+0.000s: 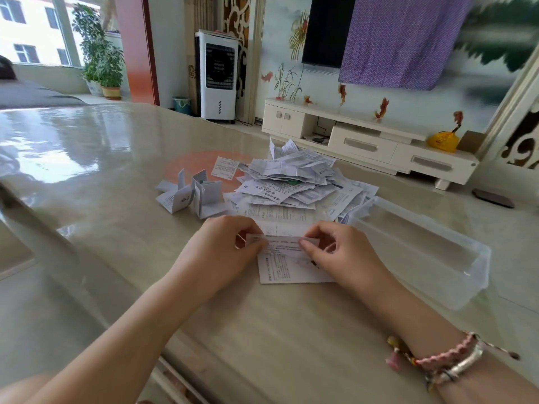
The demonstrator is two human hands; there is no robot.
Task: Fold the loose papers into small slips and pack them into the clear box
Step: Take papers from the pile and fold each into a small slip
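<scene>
two hands, left hand (226, 246) and right hand (335, 249), fingers pinching a printed paper (287, 265) (mid-fold), paper pile (291, 182) at 12 o'clock, clear box (423, 246) at 3 o'clock

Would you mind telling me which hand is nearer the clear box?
Right. The right hand pinches the paper just beside the clear box; the left hand grips the paper's other end, farther from it.

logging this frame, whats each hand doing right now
Left hand: pinching the left end of the sheet of paper at its fold.
Right hand: pinching the right end of the same fold.
</scene>
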